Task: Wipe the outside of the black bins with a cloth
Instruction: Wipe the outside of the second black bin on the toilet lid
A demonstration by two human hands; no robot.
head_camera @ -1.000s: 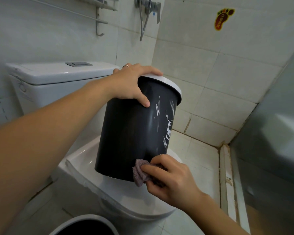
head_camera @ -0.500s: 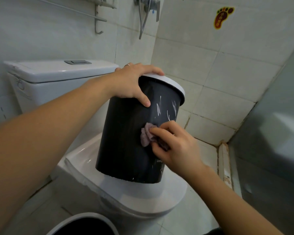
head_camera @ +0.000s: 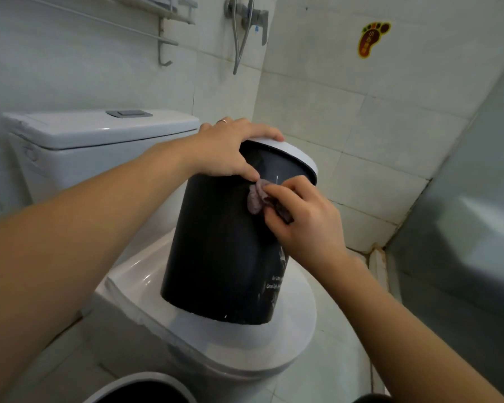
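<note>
At the lower edge of the view, the white rim of a second bin (head_camera: 140,386) shows on the floor, its outside not visible from here. Above it, the black bin (head_camera: 216,251) stands tilted on the closed toilet lid (head_camera: 245,344), its base resting on the lid and its top leaning away toward the tiled wall. The right hand (head_camera: 300,219) pinches a bunched pinkish cloth (head_camera: 256,196) against the upper side wall, just below the white rim ring (head_camera: 294,154). The left hand (head_camera: 227,149) is clamped over that ring, thumb on the black wall, touching the cloth. For a good pass, keep the cloth pressed flat, work in overlapping vertical strokes, and turn the bin by the rim — the far side probably remains unwiped. Behind stands the cistern (head_camera: 99,132).
</note>
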